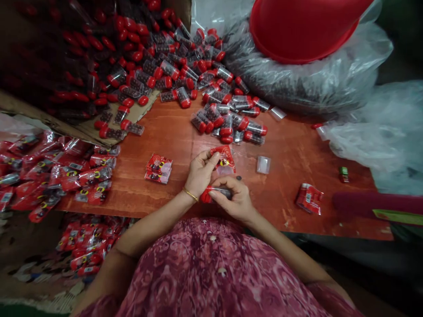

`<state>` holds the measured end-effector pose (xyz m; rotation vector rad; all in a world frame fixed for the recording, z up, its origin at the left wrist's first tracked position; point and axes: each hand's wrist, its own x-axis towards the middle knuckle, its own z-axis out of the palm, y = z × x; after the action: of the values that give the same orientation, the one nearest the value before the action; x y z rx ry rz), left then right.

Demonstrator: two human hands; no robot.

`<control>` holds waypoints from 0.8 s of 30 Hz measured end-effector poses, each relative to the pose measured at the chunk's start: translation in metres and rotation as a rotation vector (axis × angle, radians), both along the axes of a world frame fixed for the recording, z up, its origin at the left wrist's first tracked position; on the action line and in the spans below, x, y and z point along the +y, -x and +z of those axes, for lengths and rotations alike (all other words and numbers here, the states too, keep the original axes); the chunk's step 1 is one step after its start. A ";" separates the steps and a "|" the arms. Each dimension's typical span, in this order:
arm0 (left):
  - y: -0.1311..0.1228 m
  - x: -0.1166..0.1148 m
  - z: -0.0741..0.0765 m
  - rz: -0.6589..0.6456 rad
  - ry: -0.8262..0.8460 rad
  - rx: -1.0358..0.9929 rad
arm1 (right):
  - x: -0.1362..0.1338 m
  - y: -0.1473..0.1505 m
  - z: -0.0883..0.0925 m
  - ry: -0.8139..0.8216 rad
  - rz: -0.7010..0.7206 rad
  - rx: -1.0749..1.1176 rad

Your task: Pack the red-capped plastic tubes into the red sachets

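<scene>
My left hand point(200, 172) pinches a red printed plastic wrapper point(227, 157) between thumb and fingers, holding it over the table. Just below and to the right, the fingers of my right hand point(238, 196) are closed round a clear tube with a red cap point(222, 192), dark contents inside. The tube lies sideways, cap pointing left, apart from the wrapper. A small dark round piece point(238, 178) shows beside my right fingers. Left of my hands is a small stack of similar red wrappers point(158, 167); to the right lies a clear plastic piece point(263, 164).
Many loose red-capped tubes point(228, 119) spill from a cardboard box point(147, 108). Wrapped tubes point(79, 171) are heaped at left, more below the table edge. A red tub point(304, 31) sits on a filled plastic bag point(280, 88). A red packet point(309, 199) lies at right.
</scene>
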<state>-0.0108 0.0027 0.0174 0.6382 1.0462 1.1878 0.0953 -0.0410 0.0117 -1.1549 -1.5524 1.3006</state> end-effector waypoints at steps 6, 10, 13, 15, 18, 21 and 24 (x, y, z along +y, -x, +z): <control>0.005 -0.004 0.013 0.105 -0.086 0.302 | -0.014 0.005 0.006 0.025 -0.061 -0.041; 0.010 -0.003 0.005 0.139 -0.072 0.354 | -0.013 0.012 0.001 0.031 -0.072 -0.053; 0.012 0.000 -0.009 0.173 -0.059 0.340 | -0.006 0.013 -0.007 0.116 -0.026 0.017; 0.012 0.003 -0.016 0.147 0.022 0.248 | 0.000 0.011 -0.011 0.234 0.029 0.087; 0.011 0.007 -0.018 0.136 0.181 0.070 | 0.005 0.000 -0.014 0.346 0.019 0.162; 0.015 0.009 -0.012 0.159 0.279 0.003 | 0.005 -0.014 -0.014 0.350 -0.073 0.226; 0.021 0.009 -0.005 0.159 0.315 -0.026 | 0.004 -0.024 -0.012 0.328 -0.113 0.223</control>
<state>-0.0317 0.0118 0.0119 0.2966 1.2480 1.1322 0.1192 -0.0372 -0.0004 -1.2290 -1.1249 1.5875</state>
